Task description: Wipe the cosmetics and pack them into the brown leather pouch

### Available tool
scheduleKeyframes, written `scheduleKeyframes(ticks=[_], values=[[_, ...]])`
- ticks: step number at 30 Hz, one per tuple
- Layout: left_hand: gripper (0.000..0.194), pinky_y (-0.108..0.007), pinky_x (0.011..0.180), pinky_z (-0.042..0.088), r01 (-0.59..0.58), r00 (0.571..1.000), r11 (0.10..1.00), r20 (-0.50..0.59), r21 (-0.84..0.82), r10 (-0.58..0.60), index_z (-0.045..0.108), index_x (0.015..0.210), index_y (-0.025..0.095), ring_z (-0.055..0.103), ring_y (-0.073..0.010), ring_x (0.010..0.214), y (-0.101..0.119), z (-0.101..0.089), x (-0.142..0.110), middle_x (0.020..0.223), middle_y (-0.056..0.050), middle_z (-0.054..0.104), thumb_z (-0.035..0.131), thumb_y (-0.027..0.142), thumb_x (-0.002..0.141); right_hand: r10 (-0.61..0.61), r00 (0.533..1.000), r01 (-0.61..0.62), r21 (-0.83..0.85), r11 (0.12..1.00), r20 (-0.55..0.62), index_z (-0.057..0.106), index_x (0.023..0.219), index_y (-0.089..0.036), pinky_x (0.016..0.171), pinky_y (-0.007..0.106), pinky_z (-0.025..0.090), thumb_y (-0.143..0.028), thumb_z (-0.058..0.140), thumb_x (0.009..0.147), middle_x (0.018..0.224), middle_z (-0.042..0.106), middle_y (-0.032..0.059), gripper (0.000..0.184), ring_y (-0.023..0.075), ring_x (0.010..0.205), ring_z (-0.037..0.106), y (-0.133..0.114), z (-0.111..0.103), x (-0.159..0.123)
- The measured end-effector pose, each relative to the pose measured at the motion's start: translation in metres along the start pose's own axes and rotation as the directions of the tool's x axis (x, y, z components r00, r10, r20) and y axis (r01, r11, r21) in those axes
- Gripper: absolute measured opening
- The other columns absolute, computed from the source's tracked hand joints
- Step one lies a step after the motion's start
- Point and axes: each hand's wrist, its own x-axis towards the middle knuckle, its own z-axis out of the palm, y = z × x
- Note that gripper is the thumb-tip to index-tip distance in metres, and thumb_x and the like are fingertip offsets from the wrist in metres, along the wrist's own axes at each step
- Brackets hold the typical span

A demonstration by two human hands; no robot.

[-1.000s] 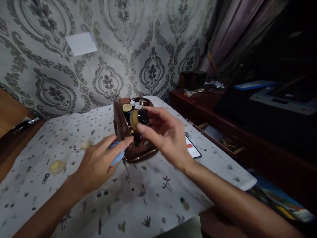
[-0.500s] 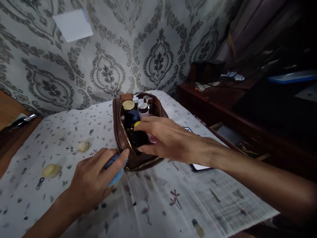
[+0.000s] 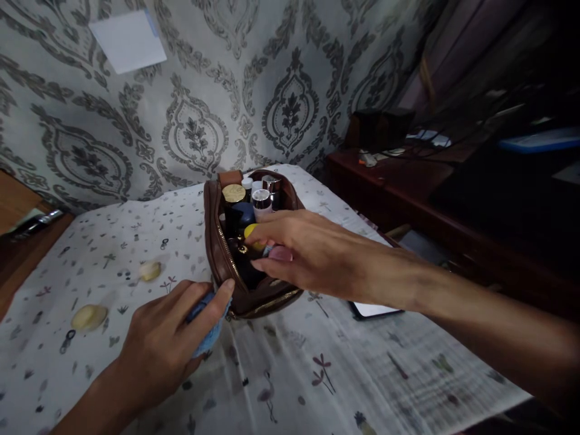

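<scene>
A brown leather toiletry bag point(image 3: 222, 260) stands unzipped on the patterned cloth, packed with bottles and jars. Over its near part is my right hand point(image 3: 312, 248), thumb and forefinger apart, reaching in. A yellow cap point(image 3: 251, 232) shows by the forefinger, and a pink item point(image 3: 281, 254) lies between thumb and fingers; neither looks gripped. Dark things lie in the shadow below. My left hand point(image 3: 167, 338) is closed around a bunched blue cloth point(image 3: 208, 341), its fingertips at the bag's front left corner. Farther back in the bag are a gold-lidded jar point(image 3: 234, 193) and a silver-capped bottle point(image 3: 261, 202).
Two pale yellowish lumps point(image 3: 89, 317) lie at the left on the white printed cloth point(image 3: 290, 374). A phone point(image 3: 374, 310) lies partly under my right forearm. To the right stands a dark red desk point(image 3: 353, 181) with cables; a patterned wall point(image 3: 194, 121) rises behind.
The dark item in my right hand has gone down into the bag, and the fingers have parted. My left hand keeps the blue cloth at the bag's corner. The view has shifted slightly.
</scene>
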Motion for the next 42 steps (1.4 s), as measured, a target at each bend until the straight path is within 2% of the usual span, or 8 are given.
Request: scheduleKeyframes(ticks=[4,12,20,25,29,33,38,42], values=[[0.063,-0.031,0.061,0.054,0.006,1.000,1.000,0.013,-0.002,-0.006,0.046,0.146,0.017,0.067,-0.0252,0.093,0.000,0.001,-0.002,0.104,-0.012,0.067,0.046,0.007,0.084,0.015,0.996,-0.014,0.014,1.000,-0.084,0.072,0.084,-0.024,0.067,0.029,0.042,-0.028,0.068,0.088,0.078,0.067,0.0002,0.007,0.0162,0.076,0.060,0.006,-0.010,-0.011],[0.070,-0.028,0.058,0.051,0.008,1.000,1.000,0.016,-0.016,-0.008,0.041,0.151,0.018,0.066,-0.0244,0.093,-0.001,0.003,-0.006,0.106,-0.012,0.068,0.047,0.004,0.082,-0.029,0.999,0.031,-0.050,0.998,0.042,0.066,0.072,-0.021,0.064,0.028,0.041,-0.024,0.056,0.097,0.073,0.062,0.0007,0.027,0.0142,0.070,0.057,0.000,-0.011,-0.016],[0.072,-0.026,0.058,0.046,0.008,1.000,1.000,0.000,0.029,-0.008,0.032,0.157,0.021,0.065,-0.0223,0.092,0.001,0.005,-0.008,0.104,-0.010,0.068,0.046,0.007,0.088,-0.001,0.999,-0.002,-0.061,0.998,-0.044,0.072,0.080,-0.017,0.067,0.027,0.045,-0.017,0.059,0.096,0.087,0.068,0.0036,0.021,0.0142,0.076,0.062,-0.007,-0.013,-0.020],[0.065,-0.024,0.053,0.038,-0.015,0.999,0.999,-0.040,0.044,0.017,0.038,0.154,0.020,0.062,-0.0201,0.082,0.004,0.011,-0.018,0.095,-0.008,0.066,0.043,0.010,0.091,-0.056,0.996,0.046,-0.131,0.990,-0.071,0.074,0.093,-0.019,0.077,0.029,0.053,-0.019,0.060,0.097,0.098,0.072,0.0060,0.014,0.0184,0.090,0.067,-0.005,-0.006,-0.033],[0.053,-0.026,0.053,0.040,-0.035,0.995,0.999,-0.088,0.025,0.037,0.049,0.143,0.015,0.062,-0.0189,0.077,0.006,0.013,-0.030,0.093,-0.008,0.066,0.043,0.009,0.091,-0.110,0.990,0.085,-0.248,0.965,-0.091,0.074,0.107,-0.020,0.088,0.035,0.057,-0.022,0.055,0.100,0.119,0.069,0.0116,0.020,0.0230,0.109,0.067,-0.005,-0.002,-0.049],[0.043,-0.027,0.054,0.043,-0.036,0.994,0.996,-0.103,0.086,0.045,0.055,0.132,0.011,0.064,-0.0190,0.075,0.001,0.017,-0.042,0.093,-0.010,0.068,0.040,0.009,0.092,-0.107,0.984,0.055,-0.332,0.942,-0.140,0.074,0.110,-0.024,0.091,0.042,0.059,-0.022,0.056,0.099,0.133,0.062,0.0129,0.021,0.0264,0.119,0.063,-0.005,0.002,-0.064],[0.040,-0.026,0.048,0.042,-0.008,0.996,0.984,-0.084,0.178,0.023,0.052,0.131,0.011,0.066,-0.0183,0.071,-0.014,0.028,-0.059,0.091,-0.010,0.070,0.037,0.012,0.094,-0.115,0.966,0.022,-0.371,0.928,-0.230,0.072,0.107,-0.023,0.094,0.047,0.059,-0.020,0.059,0.097,0.134,0.060,0.0137,0.017,0.0281,0.120,0.063,-0.014,0.014,-0.074],[0.040,-0.027,0.049,0.045,0.069,0.997,0.981,-0.032,0.183,-0.064,0.053,0.129,0.012,0.068,-0.0213,0.080,-0.030,0.043,-0.079,0.096,-0.012,0.070,0.042,0.013,0.091,-0.185,0.943,0.108,-0.272,0.956,-0.277,0.066,0.114,-0.020,0.096,0.042,0.058,-0.015,0.060,0.096,0.126,0.065,0.0125,0.019,0.0238,0.116,0.064,-0.031,0.038,-0.076]])
